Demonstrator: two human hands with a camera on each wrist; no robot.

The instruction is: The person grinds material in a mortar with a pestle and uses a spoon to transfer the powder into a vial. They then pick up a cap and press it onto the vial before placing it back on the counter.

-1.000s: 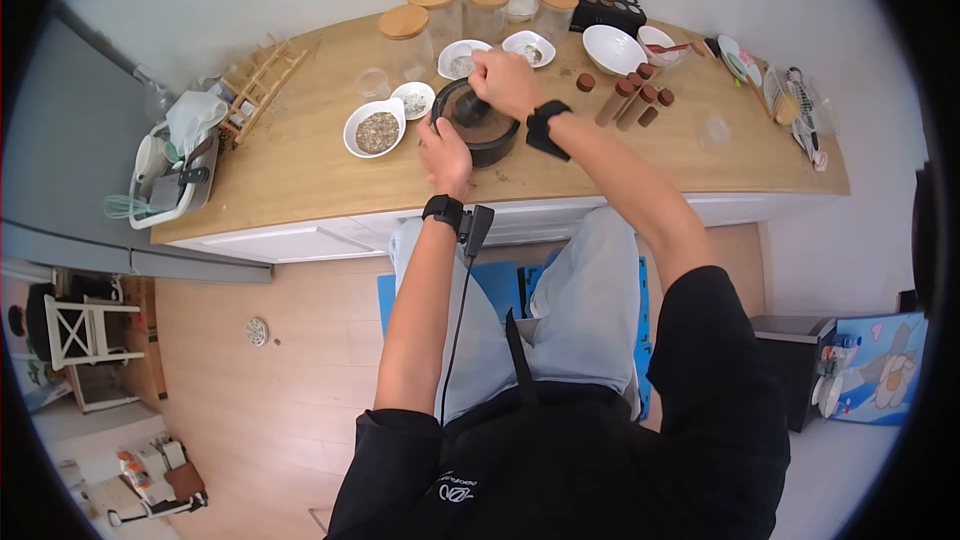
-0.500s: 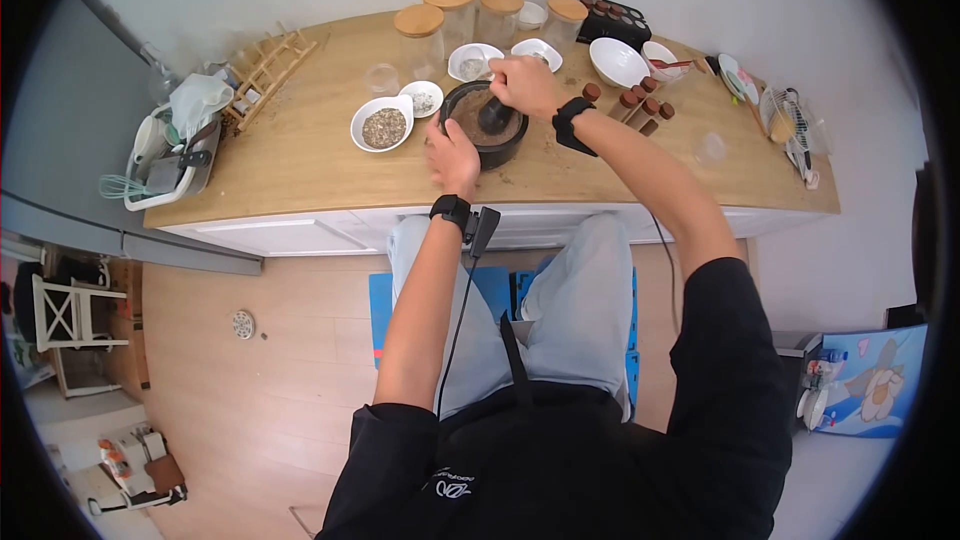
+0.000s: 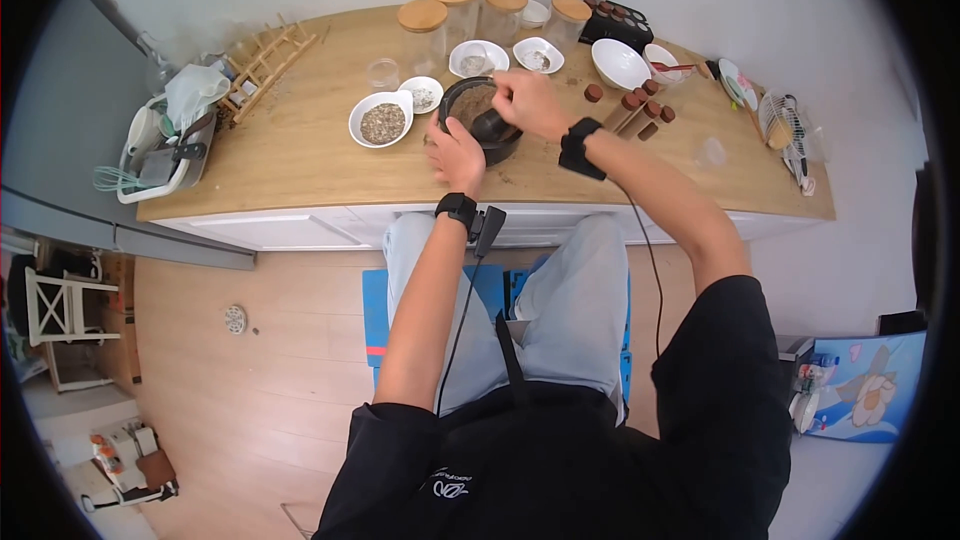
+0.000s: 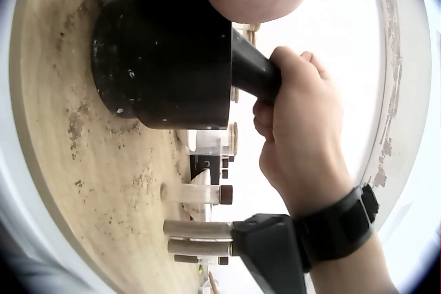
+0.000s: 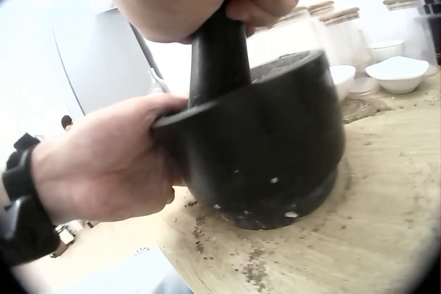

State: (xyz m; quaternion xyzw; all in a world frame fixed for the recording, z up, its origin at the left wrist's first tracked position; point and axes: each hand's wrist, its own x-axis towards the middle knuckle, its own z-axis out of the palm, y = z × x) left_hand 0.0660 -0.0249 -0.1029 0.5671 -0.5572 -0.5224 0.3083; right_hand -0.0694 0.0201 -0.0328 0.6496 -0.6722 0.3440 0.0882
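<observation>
A dark stone mortar (image 5: 275, 149) stands on the wooden counter, with brown ground powder (image 3: 470, 102) inside it. My left hand (image 3: 458, 155) grips the mortar's near left side, thumb at the rim and fingers against the outer wall. In my right hand (image 3: 530, 102) is the black pestle (image 5: 220, 59), its upper end wrapped by the fingers. The pestle tilts across the bowl, and its lower end is down inside, hidden behind the wall in both wrist views. Left of the mortar sit a white bowl of coarse brownish bits (image 3: 382, 124) and a smaller white bowl (image 3: 422, 94).
Behind the mortar are two white dishes (image 3: 538, 56) and several glass jars with wooden lids (image 3: 422, 14). Brown-capped tubes (image 3: 640, 110), a large white bowl (image 3: 620, 63) and a black rack (image 3: 612, 22) stand to the right. A utensil tray (image 3: 190, 165) occupies the left end. Crumbs (image 5: 255, 266) speckle the counter.
The pestle, moved by my right hand, has swung from the mortar's left part over to its near right side. My left hand has stayed on the mortar. The head view has shifted slightly.
</observation>
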